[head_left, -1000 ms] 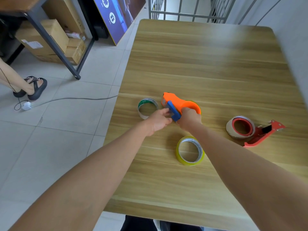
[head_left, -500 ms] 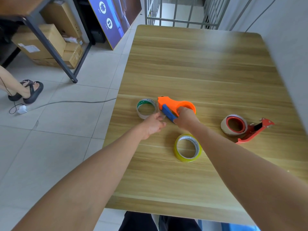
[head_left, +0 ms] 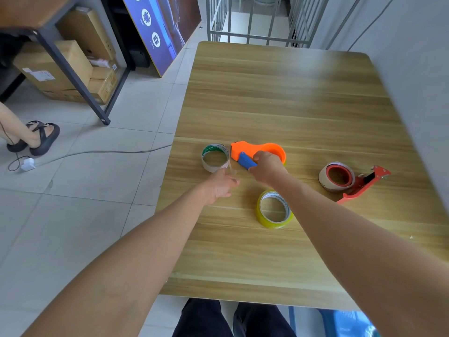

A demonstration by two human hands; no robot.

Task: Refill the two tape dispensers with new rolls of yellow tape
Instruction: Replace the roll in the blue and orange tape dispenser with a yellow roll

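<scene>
Right hand [head_left: 266, 167] gripping the orange dispenser [head_left: 257, 152] should pin it to the worktop [head_left: 279, 98] while the loosely curled, empty left hand [head_left: 222, 184] fetches the near yellow roll [head_left: 274, 209].

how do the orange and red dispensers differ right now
The orange dispenser sits left of centre under the right hand; the red dispenser lies untouched near the table's right edge. The orange one's ring looks empty, while the red one's hub carries a nearly bare brownish core. Both rest on the table.
</scene>
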